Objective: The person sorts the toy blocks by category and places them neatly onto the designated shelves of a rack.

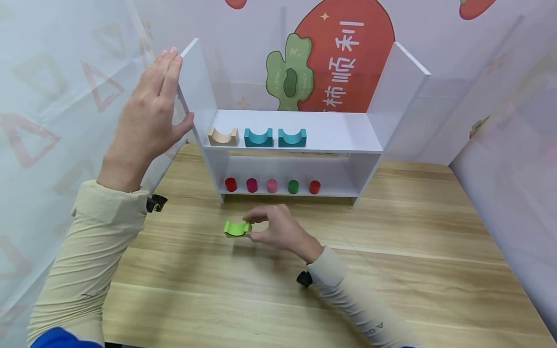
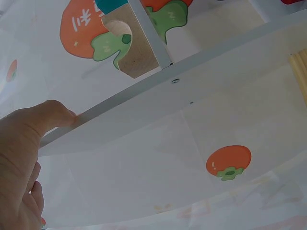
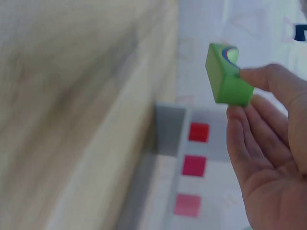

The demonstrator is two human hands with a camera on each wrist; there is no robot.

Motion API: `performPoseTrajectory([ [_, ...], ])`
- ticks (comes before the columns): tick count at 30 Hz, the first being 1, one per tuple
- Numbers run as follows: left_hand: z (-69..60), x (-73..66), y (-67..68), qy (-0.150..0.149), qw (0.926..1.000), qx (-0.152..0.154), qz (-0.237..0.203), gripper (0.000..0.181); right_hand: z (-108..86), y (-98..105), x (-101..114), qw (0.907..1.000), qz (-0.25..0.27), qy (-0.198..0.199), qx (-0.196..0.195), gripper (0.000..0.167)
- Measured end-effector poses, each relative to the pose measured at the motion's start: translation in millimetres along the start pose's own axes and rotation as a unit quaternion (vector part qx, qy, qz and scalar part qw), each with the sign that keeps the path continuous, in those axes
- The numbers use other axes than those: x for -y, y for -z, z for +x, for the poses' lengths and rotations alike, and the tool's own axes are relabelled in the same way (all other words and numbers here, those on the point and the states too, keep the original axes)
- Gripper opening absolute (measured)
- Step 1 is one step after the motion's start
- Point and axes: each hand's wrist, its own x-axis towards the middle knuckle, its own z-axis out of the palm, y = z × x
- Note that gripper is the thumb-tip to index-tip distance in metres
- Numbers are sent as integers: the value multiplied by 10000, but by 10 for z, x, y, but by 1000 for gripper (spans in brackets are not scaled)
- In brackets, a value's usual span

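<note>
My left hand (image 1: 150, 104) holds the left side panel of a white shelf (image 1: 200, 82), with the thumb over its front edge in the left wrist view. Out in front of the shelf, above the wooden table, my right hand (image 1: 283, 229) pinches a light green arch block (image 1: 237, 228) at one end between thumb and fingers. Its curved notch faces up. A beige arch block (image 1: 223, 138) and two teal arch blocks (image 1: 258, 139) stand in a row on the upper board, notches upward. Several small cylinders, including a green one (image 1: 293, 187), line the lower board.
Wooden table surface (image 1: 413, 270) surrounds the shelf. The shelf's right side panel (image 1: 400, 92) rises opposite my left hand. Behind it hangs a pale printed curtain (image 1: 252, 87) with a red and green fruit picture; more pale curtain runs along both sides.
</note>
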Motion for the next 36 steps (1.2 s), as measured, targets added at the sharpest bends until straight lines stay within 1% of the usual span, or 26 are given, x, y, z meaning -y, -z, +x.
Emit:
performPoseTrajectory([
  [5, -1, -4, 4, 36, 10000, 64, 32, 95, -157, 316, 55, 9999, 61, 71, 117, 35],
  [14, 7, -14, 27, 84, 9998, 143, 90, 96, -331, 990, 153, 9992, -206, 338, 28, 33],
  [24, 13, -16, 29, 65, 9998, 157, 111, 96, -429, 1709, 170, 9970, -307, 572, -429, 34],
  [28, 17, -16, 26, 55, 9998, 141, 101, 95, -430, 1965, 178, 9960, -357, 455, -675, 35],
  [31, 19, -18, 25, 25, 9999, 116, 91, 95, -416, 2141, 187, 9948, -378, 273, -901, 36],
  [36, 10, -17, 22, -10, 10000, 70, 56, 94, -361, 2380, 211, 9916, -439, 99, -1214, 35],
])
